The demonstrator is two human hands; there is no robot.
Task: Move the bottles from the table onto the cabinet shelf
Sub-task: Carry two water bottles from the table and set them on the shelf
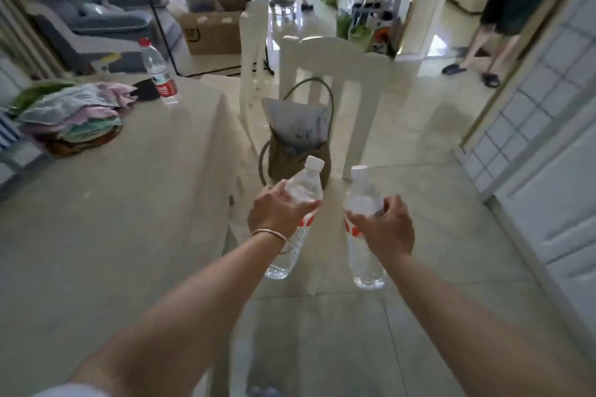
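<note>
A view from a head-worn camera, looking down along two bare forearms in a bright tiled room. At far left, a table [129,203] under a pale cloth carries a heap of folded cloths [71,116]. Just beside the heap, near the table's far edge, one water bottle [159,72] with a red cap and red label stands upright; it is well apart from both hands and is not yet collected.

Nearer the middle, the left hand [279,211], a thin bangle on its wrist, is wrapped around the shoulder of a clear bottle [295,219]. That bottle leans, its white cap tipped up and to the right, its base hanging low past the table's edge. Behind it, a woven bag [295,151] sits on a white chair [335,90].

To the right, the right hand [385,229] is closed on a second clear bottle [364,229], which hangs nearly upright, cap up, over the floor. The two carried bottles are near each other but apart.

At far right are pale panelled doors [554,187], possibly the cabinet, though no shelf shows. Another person's legs appear in the far doorway. If so, the right hand is nearer to it.
</note>
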